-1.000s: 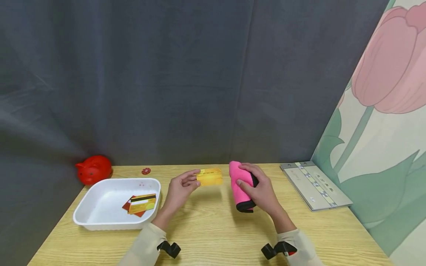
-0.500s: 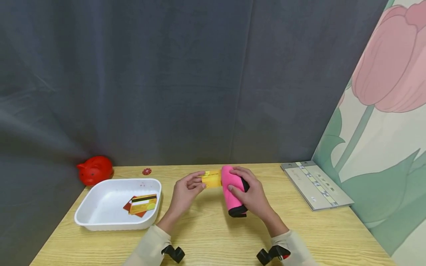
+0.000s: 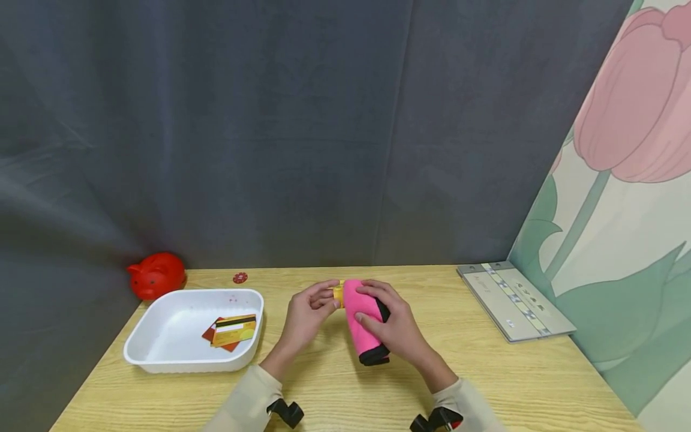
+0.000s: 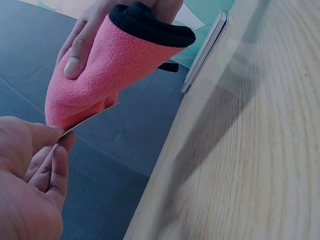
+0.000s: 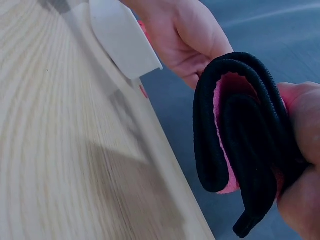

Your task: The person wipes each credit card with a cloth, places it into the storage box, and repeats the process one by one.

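My left hand point(image 3: 306, 317) pinches a yellow bank card point(image 3: 338, 294) by its edge, thumb on one side and fingers on the other. Most of the card is hidden behind a folded pink towel point(image 3: 360, 318) with black edging. In the left wrist view the card point(image 4: 90, 119) shows edge-on, right against the cloth's surface. My right hand point(image 3: 396, 324) grips the folded towel from the right, thumb across its front. The right wrist view looks onto the cloth's rolled black end point(image 5: 250, 130). Both hands are held above the wooden table.
A white plastic tray point(image 3: 162, 363) at left holds a few cards point(image 3: 233, 331). Behind it stand a red piggy bank point(image 3: 156, 276) and a red poker chip point(image 3: 240, 278). A grey spiral-less album or calendar point(image 3: 515, 303) lies at right by the flowered wall point(image 3: 621, 252).
The towel in my right hand has moved left over the yellow card, covering more of it. My left hand has shifted slightly right, still pinching the card.
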Demonstrator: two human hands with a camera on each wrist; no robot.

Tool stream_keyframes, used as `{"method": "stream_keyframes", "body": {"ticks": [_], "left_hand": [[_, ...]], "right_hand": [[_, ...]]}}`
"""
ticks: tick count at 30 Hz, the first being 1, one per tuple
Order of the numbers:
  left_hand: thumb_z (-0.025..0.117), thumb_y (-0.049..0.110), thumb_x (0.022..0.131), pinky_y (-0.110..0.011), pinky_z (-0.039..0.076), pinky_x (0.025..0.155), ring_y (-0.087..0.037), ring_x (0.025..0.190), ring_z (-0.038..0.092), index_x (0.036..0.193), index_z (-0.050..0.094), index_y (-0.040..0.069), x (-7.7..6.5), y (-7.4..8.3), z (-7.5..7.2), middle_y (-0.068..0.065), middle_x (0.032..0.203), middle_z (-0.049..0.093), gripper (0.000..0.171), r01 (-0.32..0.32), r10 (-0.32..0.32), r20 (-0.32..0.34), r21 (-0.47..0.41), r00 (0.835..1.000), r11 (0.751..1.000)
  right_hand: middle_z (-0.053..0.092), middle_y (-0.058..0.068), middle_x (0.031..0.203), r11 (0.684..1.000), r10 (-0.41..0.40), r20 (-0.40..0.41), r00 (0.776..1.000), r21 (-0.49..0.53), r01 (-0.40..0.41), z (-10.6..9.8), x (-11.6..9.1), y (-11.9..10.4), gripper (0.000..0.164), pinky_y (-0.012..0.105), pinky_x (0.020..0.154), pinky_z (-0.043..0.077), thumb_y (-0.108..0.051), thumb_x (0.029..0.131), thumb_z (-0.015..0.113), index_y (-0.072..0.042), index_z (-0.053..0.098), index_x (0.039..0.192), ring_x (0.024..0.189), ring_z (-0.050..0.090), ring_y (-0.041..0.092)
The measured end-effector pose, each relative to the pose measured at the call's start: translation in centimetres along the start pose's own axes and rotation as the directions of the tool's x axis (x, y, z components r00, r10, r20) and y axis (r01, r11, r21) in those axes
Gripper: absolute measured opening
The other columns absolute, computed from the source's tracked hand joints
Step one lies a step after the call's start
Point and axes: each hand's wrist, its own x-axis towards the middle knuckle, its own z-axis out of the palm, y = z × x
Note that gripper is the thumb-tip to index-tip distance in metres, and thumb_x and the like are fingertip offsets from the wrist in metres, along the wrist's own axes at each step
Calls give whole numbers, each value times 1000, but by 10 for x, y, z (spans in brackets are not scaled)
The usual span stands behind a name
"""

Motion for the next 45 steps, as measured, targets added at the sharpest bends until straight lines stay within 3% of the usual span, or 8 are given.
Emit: {"method": "stream_keyframes", "body": {"ticks": [11,20,24,34,41,45], "left_hand": [[77,2,91,-19,60,82,-19,101,75,128,73,11,-1,0,2,-16,111,78,38,10,-10,11,-29,1000,1000],[76,2,91,-18,59,82,-16,101,73,126,74,13,-3,4,2,-14,110,78,37,11,-11,25,-5,1000,1000],[76,2,91,-19,60,83,-18,101,74,126,74,13,-1,5,-2,-14,111,78,37,-8,8,35,-1,999,1000],[76,12,94,-17,58,79,-11,94,73,118,79,17,3,11,-21,-7,110,79,25,18,-17,-15,98,1000,995],[77,12,92,-17,57,75,-8,88,71,114,80,12,3,17,-27,-11,107,79,22,50,-48,-39,48,998,998],[71,7,95,-21,60,78,-9,89,73,115,80,8,3,17,-29,-14,116,78,22,58,-58,-27,18,998,998]], "right_hand": [[60,1,144,1000,13,21,1000,-9,-13,1,0,-1,47,39,104,55,-19,89,83,-22,68,133,134,58,26],[61,4,144,998,59,-49,997,-22,-60,-9,2,11,48,42,106,53,-15,88,83,-21,68,132,135,58,28],[62,5,143,996,79,-79,994,-41,-82,-17,4,17,48,47,109,51,-15,87,84,-20,69,132,135,58,28],[60,6,145,990,122,-127,984,-58,-130,-34,7,29,48,34,96,54,-15,88,82,-20,67,134,128,60,29],[59,7,145,988,136,-119,984,-61,-144,-38,8,28,49,35,95,54,-17,90,81,-20,66,136,126,60,30],[58,8,146,986,144,-121,982,-66,-153,-39,8,27,49,40,96,53,-17,90,81,-20,65,136,128,59,30]]}}
